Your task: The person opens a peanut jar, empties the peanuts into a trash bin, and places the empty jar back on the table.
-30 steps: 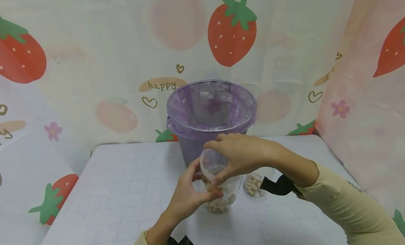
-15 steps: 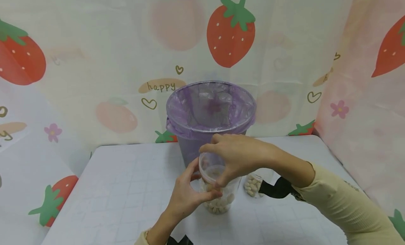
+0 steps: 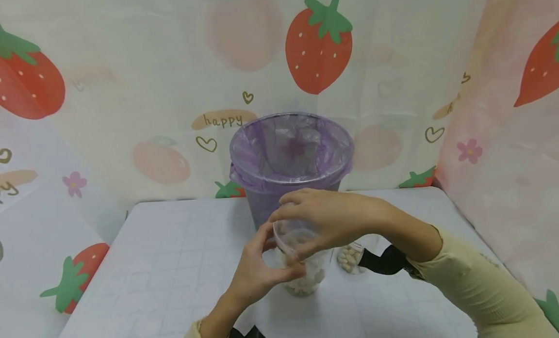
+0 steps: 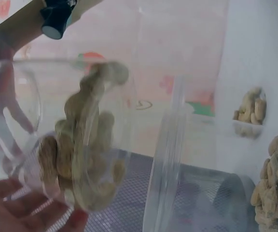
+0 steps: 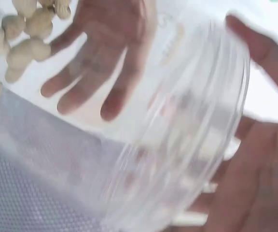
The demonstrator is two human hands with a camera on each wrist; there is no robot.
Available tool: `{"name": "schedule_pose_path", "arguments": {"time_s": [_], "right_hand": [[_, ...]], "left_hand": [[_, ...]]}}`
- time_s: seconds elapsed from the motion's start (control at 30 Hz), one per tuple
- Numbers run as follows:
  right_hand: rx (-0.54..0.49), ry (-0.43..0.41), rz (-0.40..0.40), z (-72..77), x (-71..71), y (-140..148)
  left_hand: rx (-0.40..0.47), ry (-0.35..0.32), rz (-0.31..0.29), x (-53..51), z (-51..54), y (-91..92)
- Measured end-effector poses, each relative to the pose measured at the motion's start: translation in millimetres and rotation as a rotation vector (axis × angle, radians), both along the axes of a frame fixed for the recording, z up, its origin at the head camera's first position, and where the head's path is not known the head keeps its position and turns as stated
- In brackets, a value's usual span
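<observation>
In the head view the left hand (image 3: 255,275) grips a clear plastic jar (image 3: 293,233) from the left side. Over its upper end lies the right hand (image 3: 334,217), with fingers and thumb spread around the ridged top. In the left wrist view, this jar (image 4: 83,159) has peanuts (image 4: 62,154) inside and hangs above a second clear jar, whose rim (image 4: 165,164) is apart from it. The second jar (image 3: 303,285) stands on the table with peanuts at its bottom. The right wrist view shows the right palm (image 5: 259,169) around the blurred ridged plastic (image 5: 192,125); whether it is a lid cannot be told.
A small clear container of peanuts (image 3: 348,259) stands to the right of the jars. Behind them is a mesh bin (image 3: 262,202) lined with a purple bag (image 3: 249,161). The white table (image 3: 174,260) is enclosed by strawberry-printed cloth.
The right hand's fingers have shifted slightly left and down over the jar's top, covering more of it. The left hand stays nearly still, and the jar on the table keeps its place.
</observation>
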State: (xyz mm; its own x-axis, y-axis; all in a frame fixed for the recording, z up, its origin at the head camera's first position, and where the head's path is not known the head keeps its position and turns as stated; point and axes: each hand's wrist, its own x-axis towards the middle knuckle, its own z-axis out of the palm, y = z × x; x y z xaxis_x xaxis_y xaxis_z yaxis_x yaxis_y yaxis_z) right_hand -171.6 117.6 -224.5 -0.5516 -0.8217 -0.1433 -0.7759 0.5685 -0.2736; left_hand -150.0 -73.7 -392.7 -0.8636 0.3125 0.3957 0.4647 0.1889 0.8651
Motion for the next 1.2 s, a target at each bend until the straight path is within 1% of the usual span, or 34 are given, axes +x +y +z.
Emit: {"name": "schedule_pose_path", "arguments": {"time_s": [0.07,0.13,0.2,0.27,0.3,0.37,0.43,0.5,0.57,0.63,0.7,0.73,0.8,0.87,0.93,0.97,1.1,1.2], "right_hand": [[0.000,0.046,-0.084,-1.9,5.0,-5],[0.022,0.086,-0.163,-2.4,8.3,-9],[0.052,0.117,-0.221,-2.5,9.3,-11],[0.077,0.143,-0.244,-2.7,8.9,-11],[0.088,0.146,-0.240,-2.3,8.5,-11],[0.088,0.136,-0.193,-1.3,6.5,-10],[0.074,0.098,-0.100,1.1,2.9,-6],[0.060,0.040,0.003,4.1,-1.7,-1],[0.046,-0.009,0.084,5.5,-6.0,3],[0.032,-0.032,0.109,5.4,-7.1,4],[0.012,-0.015,0.081,2.8,-4.6,2],[0.005,0.007,0.046,1.5,-2.1,0],[0.000,0.064,-0.042,-1.4,4.1,-5],[0.017,0.122,-0.144,-3.8,9.3,-11],[0.044,0.182,-0.227,-5.6,12.2,-16],[0.055,0.208,-0.256,-6.5,12.7,-18],[0.099,0.278,-0.331,-10.1,11.2,-24],[0.124,0.292,-0.366,-10.9,9.1,-27]], "left_hand": [[-0.007,0.013,0.035,2.7,1.9,3.0],[-0.012,0.033,0.071,4.9,3.6,5.6],[-0.017,0.062,0.092,6.0,4.5,7.9],[-0.017,0.079,0.101,6.8,5.0,9.5],[-0.020,0.087,0.107,7.0,5.0,10.0],[-0.022,0.085,0.110,7.2,4.7,10.3],[-0.015,0.065,0.105,7.7,4.4,9.7],[-0.004,0.049,0.093,7.7,3.6,8.8],[0.008,0.041,0.078,7.3,2.7,8.3],[0.011,0.043,0.079,7.0,1.9,8.4],[-0.001,0.053,0.092,6.8,0.8,9.1],[-0.005,0.058,0.102,7.0,0.4,9.7],[-0.011,0.067,0.123,8.1,0.0,11.3],[-0.015,0.080,0.150,9.6,0.1,13.3],[-0.020,0.087,0.189,11.3,0.5,15.8],[-0.027,0.095,0.210,11.9,0.7,17.0],[-0.055,0.124,0.298,14.8,0.4,21.2],[-0.072,0.179,0.353,15.9,-0.4,23.9]]}}
